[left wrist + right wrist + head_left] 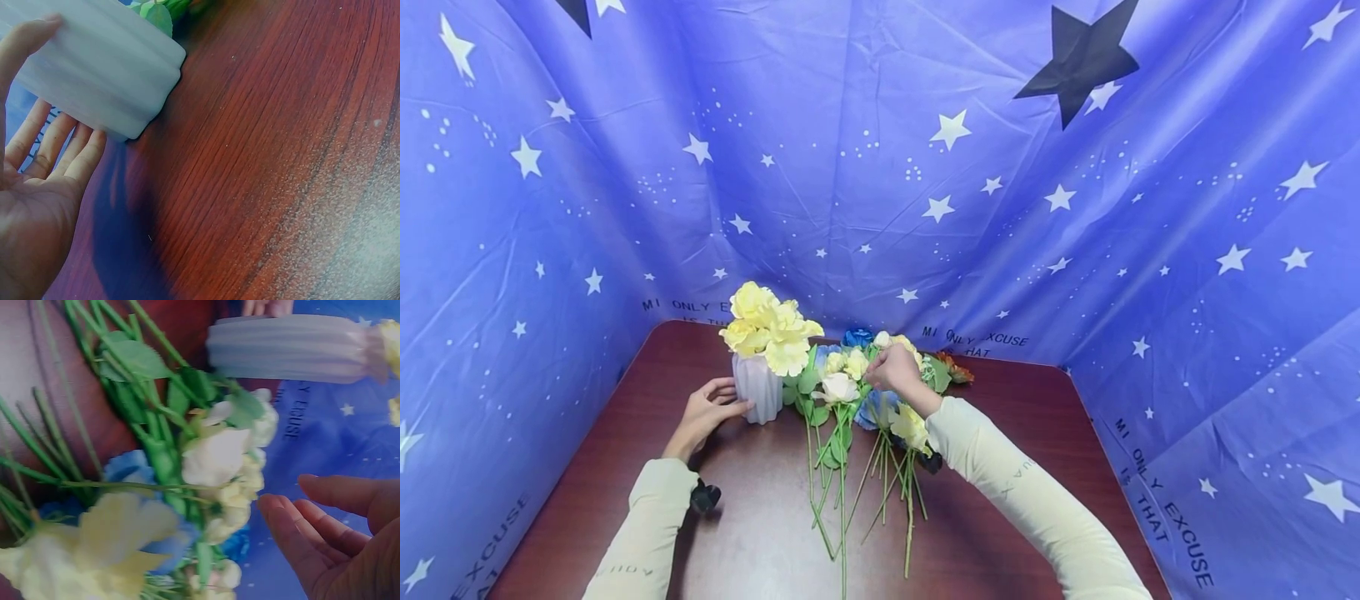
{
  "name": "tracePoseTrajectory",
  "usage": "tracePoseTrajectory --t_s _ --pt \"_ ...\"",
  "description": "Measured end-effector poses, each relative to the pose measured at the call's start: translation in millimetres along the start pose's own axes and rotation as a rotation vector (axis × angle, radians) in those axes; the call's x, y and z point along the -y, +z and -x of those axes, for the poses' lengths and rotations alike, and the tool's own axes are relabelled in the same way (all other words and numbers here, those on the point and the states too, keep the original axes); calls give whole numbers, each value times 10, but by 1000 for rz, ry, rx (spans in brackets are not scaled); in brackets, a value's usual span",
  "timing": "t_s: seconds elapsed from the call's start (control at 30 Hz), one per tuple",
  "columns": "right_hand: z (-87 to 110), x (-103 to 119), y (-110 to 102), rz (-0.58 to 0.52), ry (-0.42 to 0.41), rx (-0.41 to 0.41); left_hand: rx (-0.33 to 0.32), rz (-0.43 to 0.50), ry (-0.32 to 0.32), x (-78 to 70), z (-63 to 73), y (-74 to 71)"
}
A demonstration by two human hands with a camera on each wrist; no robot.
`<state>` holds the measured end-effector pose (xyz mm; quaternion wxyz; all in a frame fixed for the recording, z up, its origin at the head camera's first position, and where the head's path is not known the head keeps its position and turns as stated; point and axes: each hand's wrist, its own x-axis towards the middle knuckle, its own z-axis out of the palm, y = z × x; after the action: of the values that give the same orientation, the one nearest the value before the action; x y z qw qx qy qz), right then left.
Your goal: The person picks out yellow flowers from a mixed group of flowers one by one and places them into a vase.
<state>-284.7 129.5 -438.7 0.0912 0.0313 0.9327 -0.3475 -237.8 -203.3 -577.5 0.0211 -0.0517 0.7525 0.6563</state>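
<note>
A pale ribbed vase (758,393) stands at the table's back left, with large yellow flowers (771,325) in its mouth. My left hand (707,410) holds its side, thumb on the near face and fingers around the other side. Over the loose flowers hovers my right hand (901,375); in the right wrist view its thumb and fingers are apart with nothing between them. Beneath and beside it lie a white rose (837,388), a yellow flower (910,429) and a light blue flower (130,467). Long green stems (156,434) trail from them.
The flowers lie on a dark red wooden table (760,533), stems toward its near edge. Farther back are a deep blue flower (857,337) and an orange one (957,368). A blue star-printed curtain (850,208) surrounds the back and sides.
</note>
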Motion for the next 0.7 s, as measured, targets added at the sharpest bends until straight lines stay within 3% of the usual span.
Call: tracePoseTrajectory --t_s 0.3,0.7 --pt "-55 -213 194 -59 26 -8 -3 11 10 13 -10 1" --pt "-119 -270 440 154 114 -51 -15 17 9 37 -17 14"
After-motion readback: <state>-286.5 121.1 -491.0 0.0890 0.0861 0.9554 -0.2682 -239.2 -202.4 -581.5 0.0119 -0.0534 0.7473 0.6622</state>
